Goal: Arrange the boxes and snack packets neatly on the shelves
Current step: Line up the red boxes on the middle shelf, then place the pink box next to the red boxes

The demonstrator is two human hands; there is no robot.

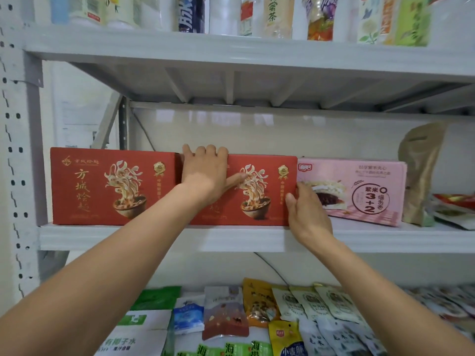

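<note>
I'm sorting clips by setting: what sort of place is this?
Probably a small shop or stockroom: a white metal rack holds bottled drinks on top, a left red noodle box, a right red noodle box and a pink cake box in the middle, snack packets below.

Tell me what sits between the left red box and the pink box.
Another red box, held by the left hand and right hand, in the head view.

Left red box (113, 186), right red box (267, 214), pink box (372, 176): upright row.
</note>
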